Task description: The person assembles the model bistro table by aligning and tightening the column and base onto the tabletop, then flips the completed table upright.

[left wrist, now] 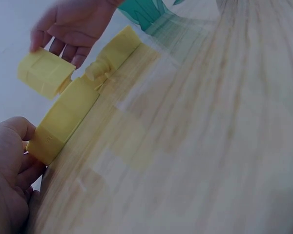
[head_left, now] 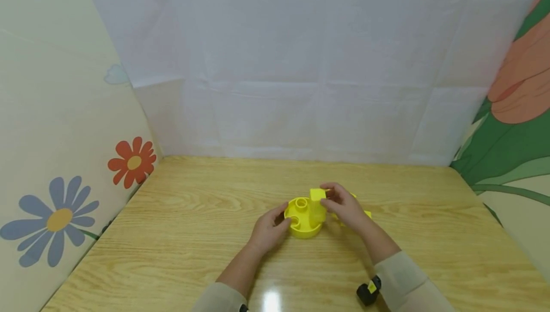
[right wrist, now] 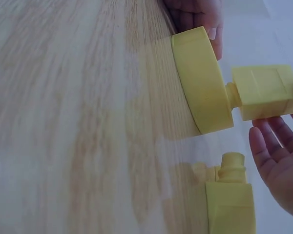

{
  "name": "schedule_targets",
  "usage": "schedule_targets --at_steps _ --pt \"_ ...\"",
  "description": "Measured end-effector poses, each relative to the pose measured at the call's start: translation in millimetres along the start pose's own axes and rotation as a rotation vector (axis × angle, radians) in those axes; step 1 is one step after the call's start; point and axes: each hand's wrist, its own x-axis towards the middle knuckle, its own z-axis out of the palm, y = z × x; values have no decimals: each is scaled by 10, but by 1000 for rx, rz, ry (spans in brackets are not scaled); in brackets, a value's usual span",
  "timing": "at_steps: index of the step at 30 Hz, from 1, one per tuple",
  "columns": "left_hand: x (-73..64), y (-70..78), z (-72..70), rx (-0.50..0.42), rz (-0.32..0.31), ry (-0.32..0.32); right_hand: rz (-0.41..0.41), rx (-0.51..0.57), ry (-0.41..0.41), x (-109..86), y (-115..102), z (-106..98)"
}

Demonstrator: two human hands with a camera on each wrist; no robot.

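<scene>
A round, shallow yellow base (head_left: 303,234) with raised ring sockets inside lies on the wooden table. My left hand (head_left: 267,232) grips its left rim between thumb and fingers. A squarish yellow bottle-shaped piece (head_left: 318,197) stands neck down over the base's right side, and my right hand (head_left: 347,210) pinches its upper end. In the right wrist view, the narrow neck of this bottle-shaped piece (right wrist: 266,92) shows at the base's open side. How far the neck sits in a socket is hidden.
Another yellow piece with a ridged neck (right wrist: 229,207) lies on the table right of the base, partly behind my right hand in the head view. The wooden table (head_left: 193,235) meets a white cloth (head_left: 275,64) at the back and flowered sheets at both sides.
</scene>
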Motion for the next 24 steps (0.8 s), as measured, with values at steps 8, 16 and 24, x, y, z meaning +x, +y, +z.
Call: schedule_targets --at_steps 8,16,24 --pt "-3 -11 8 9 -12 -1 -16 -54 -3 -18 57 -40" --pt "5 -23 14 39 0 11 21 -73 -43 -24 108 -60" --pt "7 -20 14 19 -5 10 -13 -60 -12 -39 140 -59"
